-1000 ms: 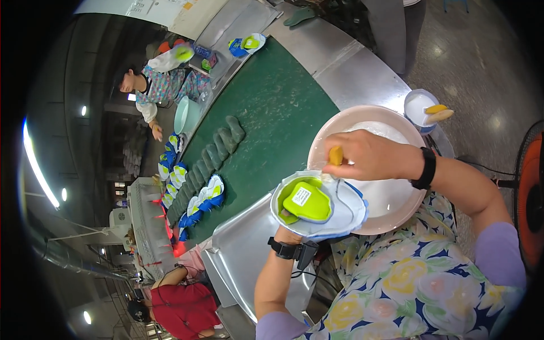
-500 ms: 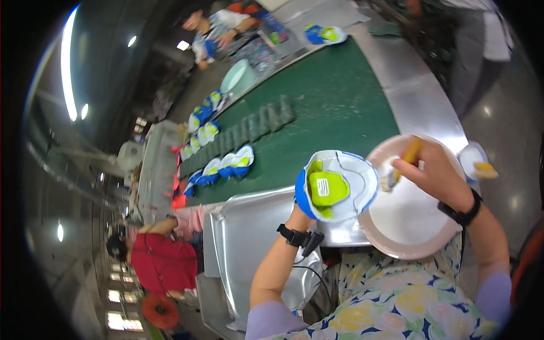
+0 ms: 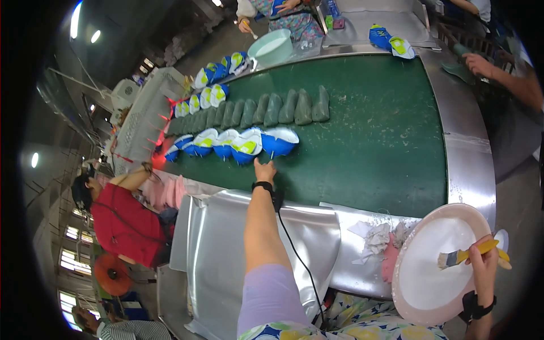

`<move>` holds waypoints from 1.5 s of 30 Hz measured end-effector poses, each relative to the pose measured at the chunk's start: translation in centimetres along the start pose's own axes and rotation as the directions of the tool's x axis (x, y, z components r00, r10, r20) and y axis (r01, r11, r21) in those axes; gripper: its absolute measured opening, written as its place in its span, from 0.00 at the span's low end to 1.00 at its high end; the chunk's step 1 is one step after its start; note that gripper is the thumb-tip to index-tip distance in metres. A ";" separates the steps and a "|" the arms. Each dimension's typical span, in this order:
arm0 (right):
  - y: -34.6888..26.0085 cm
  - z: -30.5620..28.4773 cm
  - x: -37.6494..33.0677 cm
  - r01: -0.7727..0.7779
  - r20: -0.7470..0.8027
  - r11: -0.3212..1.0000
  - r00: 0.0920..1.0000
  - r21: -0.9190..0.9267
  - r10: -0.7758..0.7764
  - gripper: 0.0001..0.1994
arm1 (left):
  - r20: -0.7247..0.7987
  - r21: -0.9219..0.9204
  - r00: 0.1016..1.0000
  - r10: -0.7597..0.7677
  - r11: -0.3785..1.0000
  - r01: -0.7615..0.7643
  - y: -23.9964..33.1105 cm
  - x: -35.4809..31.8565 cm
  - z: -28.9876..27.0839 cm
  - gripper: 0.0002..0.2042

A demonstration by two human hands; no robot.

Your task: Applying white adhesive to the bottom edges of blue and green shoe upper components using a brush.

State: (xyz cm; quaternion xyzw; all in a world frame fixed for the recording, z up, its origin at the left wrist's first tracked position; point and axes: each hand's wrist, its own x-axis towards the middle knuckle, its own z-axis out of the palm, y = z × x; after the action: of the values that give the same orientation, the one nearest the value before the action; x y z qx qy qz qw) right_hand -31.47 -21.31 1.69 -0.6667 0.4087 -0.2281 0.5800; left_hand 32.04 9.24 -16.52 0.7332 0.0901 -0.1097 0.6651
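Note:
My left hand reaches out over the green conveyor belt, its fingers apart just below a blue and white shoe upper. That upper stands at the right end of a row of similar uppers with lime-green patches. I cannot make out whether the fingertips still touch it. In my right hand is a paintbrush with a yellow handle and pale bristles. The brush is held over a pale pink basin containing white liquid.
Grey-green sole-shaped pieces line the belt behind the uppers. Crumpled paper lies beside the basin. A metal sheet covers the near left. A person in red works at left; other people's hands are across the belt.
My left hand has carried the upper away from the basin, forward and left to the row's end. My right hand has lowered with the brush over the basin. The view has shifted.

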 end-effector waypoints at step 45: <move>1.1 5.1 -3.1 0.360 0.370 0.914 0.888 -0.187 -0.274 0.09 | 0.802 0.430 0.379 0.463 -0.006 -0.903 4.1 -34.9 -9.9 0.20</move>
State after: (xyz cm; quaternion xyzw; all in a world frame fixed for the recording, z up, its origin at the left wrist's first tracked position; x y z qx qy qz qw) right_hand -29.53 -15.74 0.04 -0.8216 0.2139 -0.1500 0.5066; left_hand 0.13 19.21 -1.90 0.8390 -0.5169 0.0580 0.1597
